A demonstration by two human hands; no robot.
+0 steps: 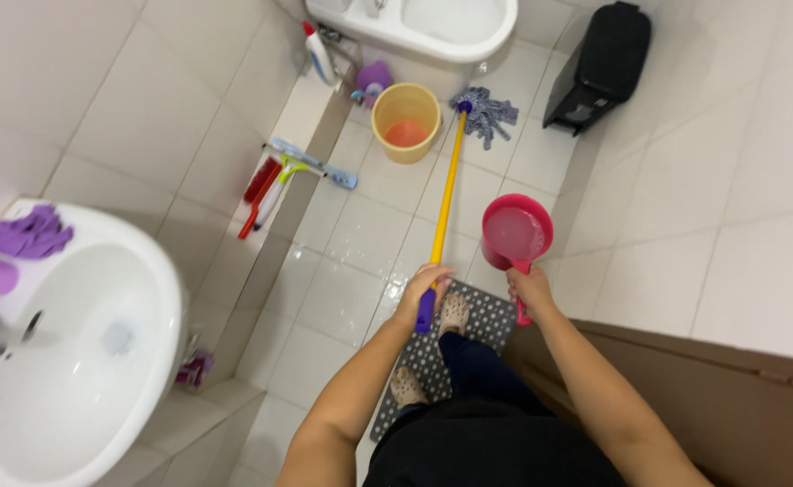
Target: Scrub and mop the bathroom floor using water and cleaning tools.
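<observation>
My left hand point(421, 290) grips the purple end of a long yellow mop handle point(445, 194). The grey string mop head point(488, 114) rests on the wet white floor tiles beside a yellow bucket point(405, 121) that holds orange liquid. My right hand point(529, 287) holds a pink dipper point(515, 233) by its handle, upright, with water inside, over the floor to the right of the mop handle. I stand in beige shoes on a grey dotted mat point(486, 320).
A white washbasin point(76, 347) with a purple cloth point(27, 233) is at lower left. Brushes and a squeegee point(275, 185) lie on a low ledge. A white toilet bowl point(432, 27) and black bin point(599, 65) stand at the far end. A brown door point(730, 406) is on the right.
</observation>
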